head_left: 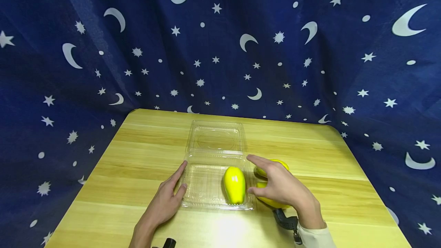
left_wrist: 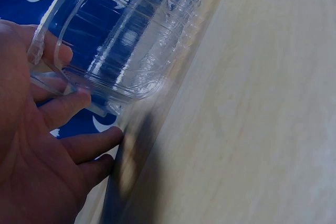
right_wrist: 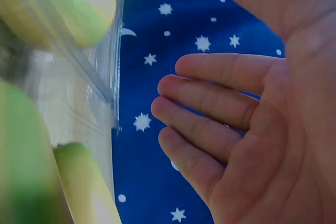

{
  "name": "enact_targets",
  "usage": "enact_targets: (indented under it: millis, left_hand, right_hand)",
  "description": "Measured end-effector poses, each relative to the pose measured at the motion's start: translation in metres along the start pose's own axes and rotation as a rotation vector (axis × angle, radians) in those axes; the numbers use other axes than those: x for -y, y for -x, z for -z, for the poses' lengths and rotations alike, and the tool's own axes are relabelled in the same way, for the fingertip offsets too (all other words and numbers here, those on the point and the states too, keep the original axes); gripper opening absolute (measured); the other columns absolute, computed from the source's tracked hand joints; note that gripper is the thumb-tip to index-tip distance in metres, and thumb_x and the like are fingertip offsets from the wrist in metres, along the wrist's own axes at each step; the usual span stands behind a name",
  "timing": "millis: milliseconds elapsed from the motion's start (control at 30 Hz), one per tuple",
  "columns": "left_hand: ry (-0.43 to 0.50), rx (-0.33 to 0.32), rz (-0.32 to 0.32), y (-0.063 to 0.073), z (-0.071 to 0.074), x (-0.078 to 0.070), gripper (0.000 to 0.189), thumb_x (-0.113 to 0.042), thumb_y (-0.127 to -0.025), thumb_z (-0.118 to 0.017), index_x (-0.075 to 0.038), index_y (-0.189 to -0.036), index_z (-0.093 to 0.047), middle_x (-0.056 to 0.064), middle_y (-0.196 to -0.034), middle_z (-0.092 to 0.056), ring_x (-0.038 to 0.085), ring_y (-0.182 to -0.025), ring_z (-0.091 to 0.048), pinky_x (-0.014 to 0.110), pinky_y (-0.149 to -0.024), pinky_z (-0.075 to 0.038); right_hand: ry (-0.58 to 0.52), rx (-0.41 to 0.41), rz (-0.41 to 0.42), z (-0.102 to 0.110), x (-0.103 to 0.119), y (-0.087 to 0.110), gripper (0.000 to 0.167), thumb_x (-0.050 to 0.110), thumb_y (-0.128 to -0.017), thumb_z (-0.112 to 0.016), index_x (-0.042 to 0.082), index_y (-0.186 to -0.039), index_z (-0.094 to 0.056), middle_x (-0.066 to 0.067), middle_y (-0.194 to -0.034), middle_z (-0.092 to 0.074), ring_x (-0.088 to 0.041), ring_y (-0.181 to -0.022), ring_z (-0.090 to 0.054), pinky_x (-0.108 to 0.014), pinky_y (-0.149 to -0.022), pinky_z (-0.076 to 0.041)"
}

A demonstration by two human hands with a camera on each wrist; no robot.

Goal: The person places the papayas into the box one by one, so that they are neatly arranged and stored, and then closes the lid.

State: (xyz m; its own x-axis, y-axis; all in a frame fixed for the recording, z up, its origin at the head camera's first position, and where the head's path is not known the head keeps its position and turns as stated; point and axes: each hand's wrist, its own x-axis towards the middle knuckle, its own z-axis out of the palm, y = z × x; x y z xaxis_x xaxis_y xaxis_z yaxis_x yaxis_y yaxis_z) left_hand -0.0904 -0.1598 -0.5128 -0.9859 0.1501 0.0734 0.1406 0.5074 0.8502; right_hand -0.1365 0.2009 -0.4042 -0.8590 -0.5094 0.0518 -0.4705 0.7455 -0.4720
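Note:
A clear plastic clamshell box [head_left: 203,186] lies on the table with its lid [head_left: 217,137] folded back, away from me. One yellow-green, mango-like fruit [head_left: 234,185] lies in the right part of its base. At the box's left edge, my left hand [head_left: 165,202] touches the rim with thumb and fingers extended; the left wrist view shows the fingertips against the plastic. My right hand [head_left: 280,183] hovers by the box's right side, fingers spread, palm bare in the right wrist view. Two more such fruits, a far one [head_left: 283,163] and a near one [head_left: 272,201], are partly hidden beneath it.
The light wooden table [head_left: 138,144] has its far edge against a dark blue curtain [head_left: 220,41] with white moons and stars. Dark wrist camera mounts [head_left: 286,220] show near both wrists.

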Motion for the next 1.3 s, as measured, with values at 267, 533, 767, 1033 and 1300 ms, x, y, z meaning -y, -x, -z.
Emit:
enact_targets:
  millis: [267, 533, 767, 1033, 1300]
  left_hand:
    - [0.007, 0.006, 0.015, 0.001, 0.0, 0.0, 0.072, -0.011, -0.114, -0.055, -0.022, -0.177, -0.02, 0.011, -0.181, -0.025, 0.031, -0.165, -0.027, 0.054, -0.134, -0.026]
    - [0.001, 0.01, 0.007, 0.0, 0.001, 0.0, 0.072, -0.012, -0.114, -0.055, -0.018, -0.177, -0.02, 0.013, -0.18, -0.025, 0.033, -0.165, -0.027, 0.055, -0.133, -0.027]
    - [0.003, 0.015, 0.004, 0.0, 0.001, -0.001, 0.072, -0.011, -0.114, -0.055, -0.017, -0.177, -0.02, 0.013, -0.18, -0.024, 0.033, -0.165, -0.026, 0.055, -0.133, -0.027]
    - [0.007, 0.013, -0.004, 0.0, 0.0, 0.0, 0.072, -0.011, -0.114, -0.055, -0.017, -0.177, -0.02, 0.013, -0.181, -0.024, 0.033, -0.165, -0.026, 0.056, -0.133, -0.027]
    - [0.016, 0.011, -0.008, 0.0, 0.0, 0.0, 0.071, -0.011, -0.115, -0.054, -0.018, -0.177, -0.02, 0.013, -0.18, -0.024, 0.033, -0.164, -0.027, 0.055, -0.133, -0.027]
  right_hand:
    - [-0.015, -0.053, -0.015, 0.009, -0.009, 0.013, 0.091, 0.033, -0.083, -0.097, 0.018, -0.162, -0.055, -0.007, -0.16, -0.062, -0.033, -0.144, -0.063, -0.056, -0.118, -0.054]
    - [-0.035, -0.117, -0.016, 0.017, -0.021, 0.029, 0.089, 0.032, -0.082, -0.099, 0.023, -0.161, -0.058, -0.004, -0.155, -0.066, -0.034, -0.14, -0.066, -0.059, -0.113, -0.057]
    - [-0.007, -0.172, -0.005, 0.02, -0.032, 0.043, 0.084, 0.034, -0.083, -0.098, 0.027, -0.158, -0.061, 0.0, -0.152, -0.069, -0.031, -0.136, -0.069, -0.06, -0.109, -0.059]
    - [-0.006, -0.242, -0.027, 0.02, -0.045, 0.064, 0.076, 0.035, -0.081, -0.1, 0.025, -0.15, -0.07, -0.002, -0.139, -0.077, 0.006, -0.072, -0.054, -0.025, -0.086, -0.058]
    - [-0.006, -0.272, -0.109, 0.017, -0.066, 0.087, 0.072, 0.037, -0.078, -0.101, 0.029, -0.145, -0.074, 0.0, -0.134, -0.08, 0.007, -0.1, -0.068, -0.012, -0.095, -0.054]
